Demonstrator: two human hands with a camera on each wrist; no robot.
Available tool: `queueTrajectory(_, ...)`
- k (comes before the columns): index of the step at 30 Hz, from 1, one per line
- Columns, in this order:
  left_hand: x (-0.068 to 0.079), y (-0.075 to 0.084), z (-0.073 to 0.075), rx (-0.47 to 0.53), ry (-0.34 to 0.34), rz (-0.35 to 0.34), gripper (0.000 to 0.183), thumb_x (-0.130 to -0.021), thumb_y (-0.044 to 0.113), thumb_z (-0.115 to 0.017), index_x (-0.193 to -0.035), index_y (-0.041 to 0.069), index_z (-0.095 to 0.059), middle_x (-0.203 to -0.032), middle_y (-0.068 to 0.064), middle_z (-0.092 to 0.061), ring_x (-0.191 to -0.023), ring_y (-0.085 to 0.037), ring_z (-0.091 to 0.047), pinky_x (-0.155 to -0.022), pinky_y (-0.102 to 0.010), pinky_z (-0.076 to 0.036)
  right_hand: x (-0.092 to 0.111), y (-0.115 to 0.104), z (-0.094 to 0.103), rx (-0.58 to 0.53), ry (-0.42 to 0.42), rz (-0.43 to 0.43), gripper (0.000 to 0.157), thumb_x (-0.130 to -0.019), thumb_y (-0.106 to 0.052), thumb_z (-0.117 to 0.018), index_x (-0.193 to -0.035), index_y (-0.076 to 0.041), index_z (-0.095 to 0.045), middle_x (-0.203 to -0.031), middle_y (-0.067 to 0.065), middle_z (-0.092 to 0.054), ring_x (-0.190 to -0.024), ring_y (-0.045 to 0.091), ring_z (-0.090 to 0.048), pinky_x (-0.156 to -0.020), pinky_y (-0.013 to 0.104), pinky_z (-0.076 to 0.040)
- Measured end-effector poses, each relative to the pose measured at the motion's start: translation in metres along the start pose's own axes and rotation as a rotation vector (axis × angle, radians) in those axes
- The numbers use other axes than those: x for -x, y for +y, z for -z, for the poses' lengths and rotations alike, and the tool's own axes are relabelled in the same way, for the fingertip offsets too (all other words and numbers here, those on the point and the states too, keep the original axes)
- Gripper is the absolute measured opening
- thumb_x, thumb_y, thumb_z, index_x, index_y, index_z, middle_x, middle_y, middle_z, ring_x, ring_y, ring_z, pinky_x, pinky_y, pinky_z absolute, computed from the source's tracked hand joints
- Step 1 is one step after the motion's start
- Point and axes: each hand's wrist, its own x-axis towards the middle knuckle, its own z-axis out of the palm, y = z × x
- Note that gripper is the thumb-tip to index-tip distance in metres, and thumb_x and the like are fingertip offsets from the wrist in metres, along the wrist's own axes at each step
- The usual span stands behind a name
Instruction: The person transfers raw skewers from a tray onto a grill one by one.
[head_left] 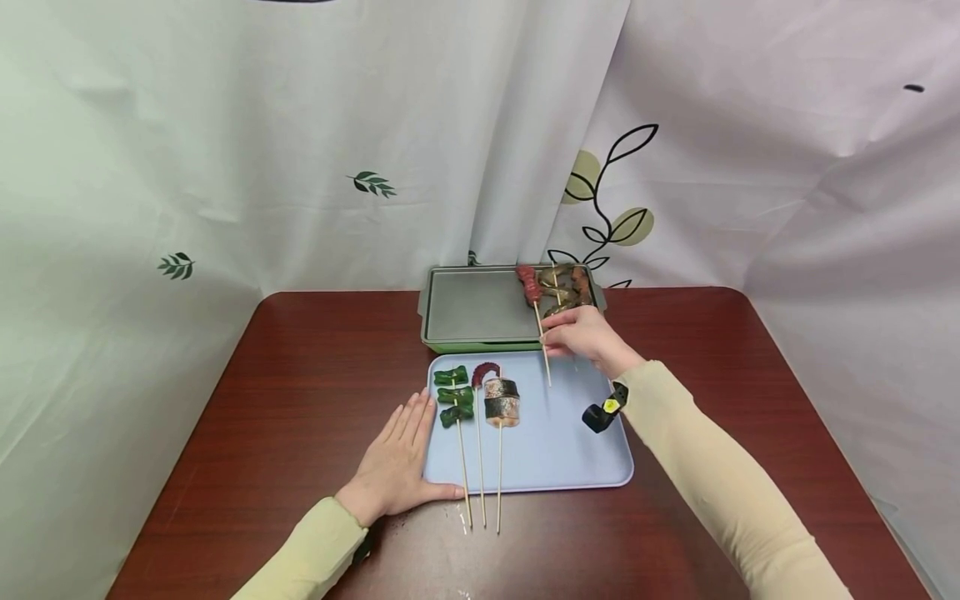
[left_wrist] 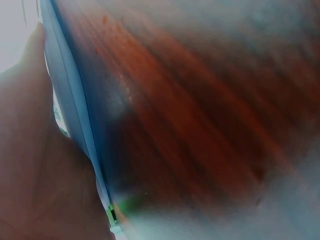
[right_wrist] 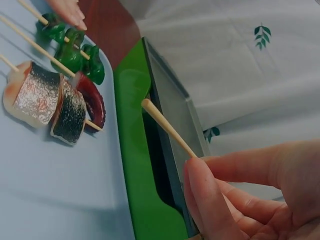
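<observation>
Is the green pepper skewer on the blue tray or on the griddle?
The green pepper skewer is on the blue tray, off the griddle: its pieces lie inside the left rim, and its stick overhangs the near edge.

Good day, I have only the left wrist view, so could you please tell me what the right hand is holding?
Observer: The right hand pinches a red skewer.
Operator: Thank you. I can see just an edge of the tray; may I ask what lies on it?
Observer: Three others: a green skewer, a curled dark-red skewer and a silvery skewer.
Operator: And is there any food on the pan, please?
Observer: Yes, brown food lies at its right end, as the head view shows.
</observation>
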Motion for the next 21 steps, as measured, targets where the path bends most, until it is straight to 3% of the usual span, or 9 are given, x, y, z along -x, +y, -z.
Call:
queueTrajectory(5, -0.0004, 0.0029, 0.0084, 0.008, -0.032, 0.009, 0.134, -0.075, 0.094, -0.047, -0.158, -0.009, -0.020, -0.165, -0.026, -0.017, -0.152, -0.037, -0.017, -0.122, -0.046, -0.016, -0.0002, -0.0020, -0.0023, 0.088, 0.030, 0.008, 0.036, -0.093, 0.000, -0.069, -0.129, 0.006, -0.066, -0.102, 0.020, -0.072, -0.071, 0.012, -0.071, -0.084, 0.040, -0.059)
queueTrajectory(12, 0.0001, 0.0021, 0.0069, 0.007, -0.025, 0.008, 0.135, -0.075, 0.094, -0.046, -0.157, -0.010, -0.020, -0.164, -0.027, -0.017, -0.151, -0.037, -0.018, -0.122, -0.046, -0.017, -0.0003, -0.0005, -0.0067, 0.170, 0.062, 0.029, 0.035, -0.090, 0.000, -0.071, -0.124, 0.004, -0.069, -0.093, 0.015, -0.074, -0.070, 0.013, -0.071, -0.083, 0.044, -0.060)
queueTrajectory(21, -0.0011, 0.0033, 0.0106, -0.022, -0.064, 0.013, 0.134, -0.076, 0.094, -0.044, -0.158, -0.009, -0.018, -0.165, -0.026, -0.015, -0.152, -0.037, -0.015, -0.122, -0.046, -0.015, 0.0039, -0.0009, -0.0090, 0.213, 0.055, 0.077, 0.035, -0.090, -0.001, -0.070, -0.125, 0.005, -0.068, -0.091, 0.014, -0.075, -0.089, 0.034, -0.074, -0.083, 0.047, -0.059)
